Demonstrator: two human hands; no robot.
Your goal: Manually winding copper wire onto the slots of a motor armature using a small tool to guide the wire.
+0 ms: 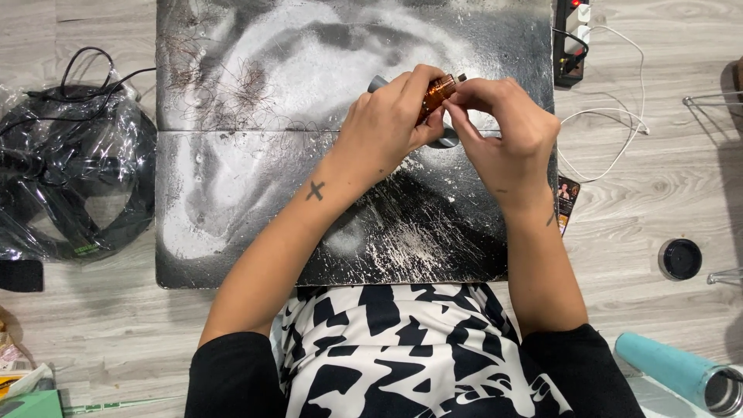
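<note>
Both hands met over the far middle of a black, white-dusted, scratched work board [255, 224] laid on a pale wood-plank floor [658, 193]. The left hand [387, 124] curled around a small copper-orange shiny cylinder [436, 93], its fingers wrapped nearly closed on the body. The right hand [507, 131] pinched at the cylinder's far end with thumb and fingertips drawn tight together; what exactly they gripped there could not be told. A grey flat piece [377, 83] showed just behind the left hand, mostly hidden by it.

Loose dark hair strands [232, 85] lay on the board's far left part, well apart from the hands. To the left, off the board, a black object with cables wrapped in clear crinkled plastic [70, 170] sat on the floor. At the far right corner stood a black power strip [571, 39] with a white cable [619, 124] looping beside the board's edge. Near the right side lay a small printed card [567, 197], a round black lid [681, 258] and, nearer the person, a teal cylindrical bottle [669, 368]. A black-and-white patterned garment [387, 348] covered the lap at the board's near edge.
</note>
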